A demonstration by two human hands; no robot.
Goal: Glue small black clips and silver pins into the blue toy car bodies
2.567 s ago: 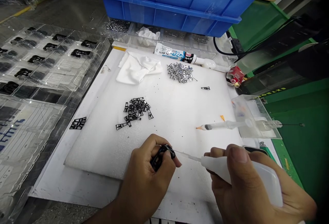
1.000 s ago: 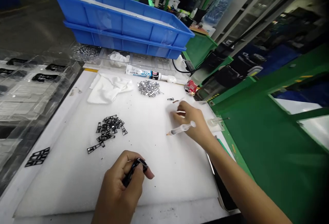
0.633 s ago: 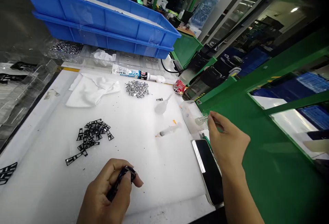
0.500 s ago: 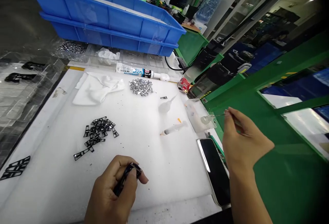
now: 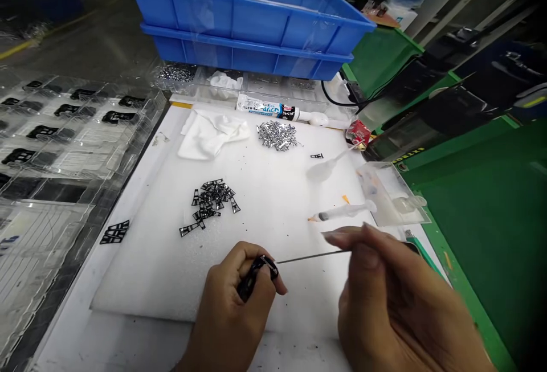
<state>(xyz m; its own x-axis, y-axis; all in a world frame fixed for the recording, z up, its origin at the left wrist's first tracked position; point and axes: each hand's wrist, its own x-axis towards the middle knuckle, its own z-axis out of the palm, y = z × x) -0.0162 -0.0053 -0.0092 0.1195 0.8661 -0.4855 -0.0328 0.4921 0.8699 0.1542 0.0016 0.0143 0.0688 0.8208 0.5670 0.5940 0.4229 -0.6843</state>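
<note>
Near the front of the white foam sheet, my left hand is closed around a small glossy black part, pinched between thumb and fingers. My right hand grips a thin metal rod, whose tip reaches the right end of the black part. I cannot tell whether tip and part touch. Beyond the hands lie a clear syringe with an orange tip and a pile of small black frame pieces. Farther back is a heap of small shiny metal pieces.
Blue bins stand stacked at the back, behind a glue tube. A white cloth lies back left. Clear trays with black parts flank the left side. At right sit a small clear box and a green partition.
My right hand has come left from beside the clear box, bringing the rod to the black part. The view has shifted left, showing more of the trays.
</note>
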